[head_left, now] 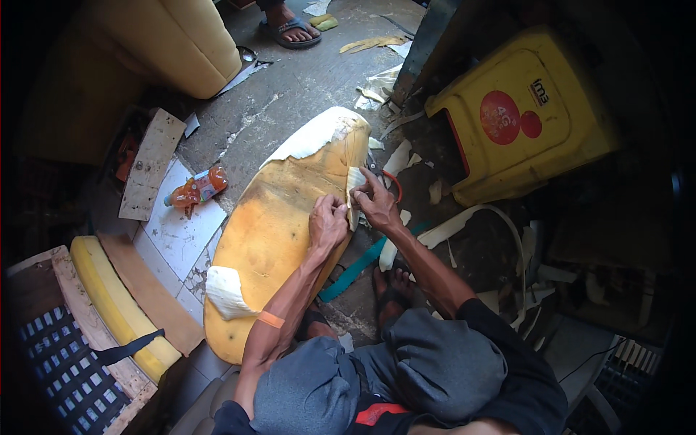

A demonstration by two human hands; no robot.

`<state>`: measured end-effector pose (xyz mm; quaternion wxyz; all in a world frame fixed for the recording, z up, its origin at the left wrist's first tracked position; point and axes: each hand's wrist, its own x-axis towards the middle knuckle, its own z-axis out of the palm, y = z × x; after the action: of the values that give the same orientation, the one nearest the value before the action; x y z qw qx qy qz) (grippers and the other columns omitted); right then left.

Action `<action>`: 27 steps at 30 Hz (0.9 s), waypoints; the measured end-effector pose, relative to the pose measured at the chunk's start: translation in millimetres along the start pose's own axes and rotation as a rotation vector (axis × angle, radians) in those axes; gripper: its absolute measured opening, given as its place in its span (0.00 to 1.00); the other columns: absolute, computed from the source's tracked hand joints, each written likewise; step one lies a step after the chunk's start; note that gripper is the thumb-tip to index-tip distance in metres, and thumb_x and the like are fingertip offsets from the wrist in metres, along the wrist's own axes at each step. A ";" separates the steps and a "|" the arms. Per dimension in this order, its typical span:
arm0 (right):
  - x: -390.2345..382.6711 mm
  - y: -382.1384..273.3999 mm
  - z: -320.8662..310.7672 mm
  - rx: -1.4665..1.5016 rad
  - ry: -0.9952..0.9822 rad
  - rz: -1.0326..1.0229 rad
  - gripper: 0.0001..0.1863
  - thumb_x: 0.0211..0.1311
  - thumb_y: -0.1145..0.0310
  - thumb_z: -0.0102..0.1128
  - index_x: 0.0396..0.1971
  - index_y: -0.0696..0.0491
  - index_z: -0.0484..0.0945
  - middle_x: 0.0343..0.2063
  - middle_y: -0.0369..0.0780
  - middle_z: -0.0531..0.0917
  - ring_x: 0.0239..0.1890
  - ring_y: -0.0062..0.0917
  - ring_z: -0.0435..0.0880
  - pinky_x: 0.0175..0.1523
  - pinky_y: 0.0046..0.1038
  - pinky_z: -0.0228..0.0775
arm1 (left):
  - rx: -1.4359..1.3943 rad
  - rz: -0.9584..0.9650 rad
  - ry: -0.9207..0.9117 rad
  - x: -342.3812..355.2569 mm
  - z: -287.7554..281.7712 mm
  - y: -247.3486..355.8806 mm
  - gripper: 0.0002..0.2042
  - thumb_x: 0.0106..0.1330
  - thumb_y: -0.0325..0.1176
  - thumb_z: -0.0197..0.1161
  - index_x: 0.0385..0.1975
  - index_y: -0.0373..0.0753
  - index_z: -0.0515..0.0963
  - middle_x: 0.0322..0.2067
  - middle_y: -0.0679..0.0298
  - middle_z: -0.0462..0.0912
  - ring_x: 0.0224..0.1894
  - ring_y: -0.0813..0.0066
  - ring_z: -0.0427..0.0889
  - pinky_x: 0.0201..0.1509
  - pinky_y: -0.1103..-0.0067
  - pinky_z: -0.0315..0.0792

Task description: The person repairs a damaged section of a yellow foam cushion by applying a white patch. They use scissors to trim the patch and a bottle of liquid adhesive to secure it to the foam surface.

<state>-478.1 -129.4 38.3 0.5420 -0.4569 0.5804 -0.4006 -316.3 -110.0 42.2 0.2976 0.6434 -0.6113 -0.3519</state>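
A long, rounded yellow-orange foam cushion (279, 217) lies on the floor in front of my knees, darkened by stains. White foam covers its far end, and a separate white foam patch (226, 292) sits at its near left. At the cushion's right edge, a small ribbed white foam piece (355, 178) stands between my hands. My left hand (330, 221) rests over the cushion, fingers closed on this piece's lower left side. My right hand (378, 203) pinches its right side. An orange-red looped handle (395, 185), perhaps of scissors, shows just beyond my right hand.
A yellow plastic stool (522, 123) lies tipped at the right. To the left are an orange drink bottle (197, 186), a wooden board (152, 165) and a webbed wooden frame (76, 348). Foam scraps and a teal strip (355, 270) litter the floor. Another person's sandaled foot (292, 30) stands far off.
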 end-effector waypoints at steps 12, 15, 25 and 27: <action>-3.5 -3.1 -0.2 -0.017 -0.001 -0.004 0.35 0.66 0.68 0.58 0.73 0.58 0.62 0.39 0.40 0.84 0.38 0.21 0.84 0.48 0.26 0.77 | -0.089 0.060 -0.667 -71.0 -51.4 30.7 0.07 0.69 0.32 0.63 0.39 0.36 0.79 0.31 0.51 0.83 0.33 0.55 0.84 0.40 0.66 0.76; -9.1 -9.5 2.1 -0.154 0.003 -0.048 0.36 0.66 0.67 0.58 0.73 0.56 0.62 0.39 0.40 0.84 0.38 0.22 0.83 0.48 0.28 0.77 | 0.093 0.095 -0.529 -76.4 -39.0 27.1 0.08 0.69 0.34 0.63 0.38 0.36 0.81 0.32 0.50 0.83 0.34 0.53 0.84 0.41 0.65 0.76; -8.4 12.1 0.1 0.010 0.010 -0.007 0.35 0.65 0.67 0.58 0.73 0.56 0.63 0.42 0.41 0.84 0.40 0.24 0.84 0.50 0.29 0.77 | 0.176 -0.101 -0.117 -7.4 -15.3 33.4 0.15 0.68 0.42 0.62 0.40 0.34 0.82 0.39 0.46 0.86 0.43 0.44 0.85 0.48 0.57 0.77; -8.3 14.2 0.9 -0.011 0.009 -0.018 0.36 0.65 0.67 0.58 0.73 0.56 0.63 0.42 0.41 0.84 0.41 0.24 0.84 0.51 0.29 0.77 | 0.237 -0.157 -0.167 -5.6 -14.3 40.3 0.16 0.66 0.44 0.64 0.40 0.36 0.83 0.37 0.46 0.87 0.42 0.45 0.86 0.47 0.58 0.78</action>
<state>-478.7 -117.6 26.7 0.5334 -0.4633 0.5808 -0.4044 -328.0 -108.1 83.6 0.1392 0.6883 -0.6189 -0.3518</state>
